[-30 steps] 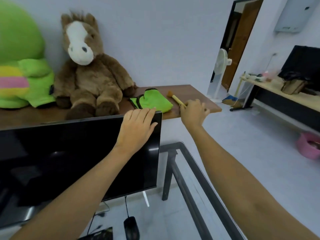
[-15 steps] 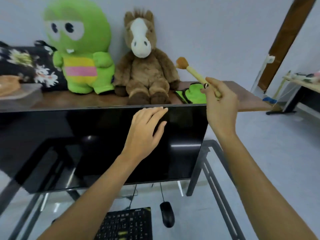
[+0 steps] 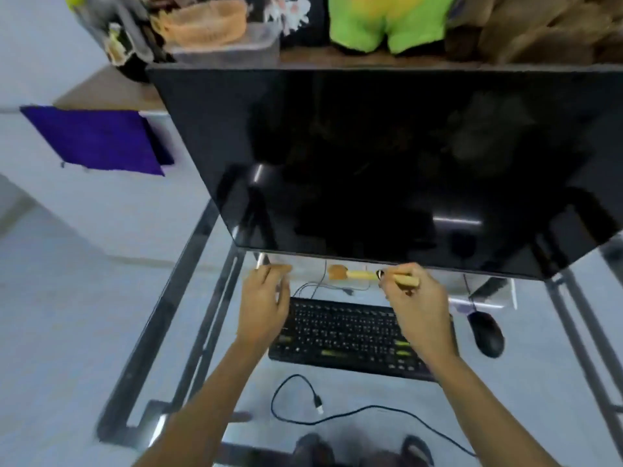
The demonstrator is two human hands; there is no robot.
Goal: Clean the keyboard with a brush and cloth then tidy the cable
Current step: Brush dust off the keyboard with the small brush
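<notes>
head view looks down through a glass desk at both hands above a black keyboard. right hand is curled closed around the yellow handle of a brush; the handle crosses between thumb and the other fingers, and the tan bristle head points away from those fingertips toward the left hand, ending just under the lower edge of the dark monitor. whether the bristles touch anything cannot be told. the keyboard lies below and between the two hands, its right end hidden beneath the right wrist.

left hand holds nothing; its fingers are loosely bent and close together, over the keyboard's left end, tips reaching toward the monitor's lower edge. a black mouse sits on the glass on the outer side of the right hand, apart from it. a loose black cable curls on the glass nearer the body than both wrists, its plug end lying free between the forearms. thinner wires run beyond the fingertips, behind the keyboard. beyond the monitor, far past both hands, a green plush toy stands on a wooden shelf. the cloth cannot be made out from this angle.
</notes>
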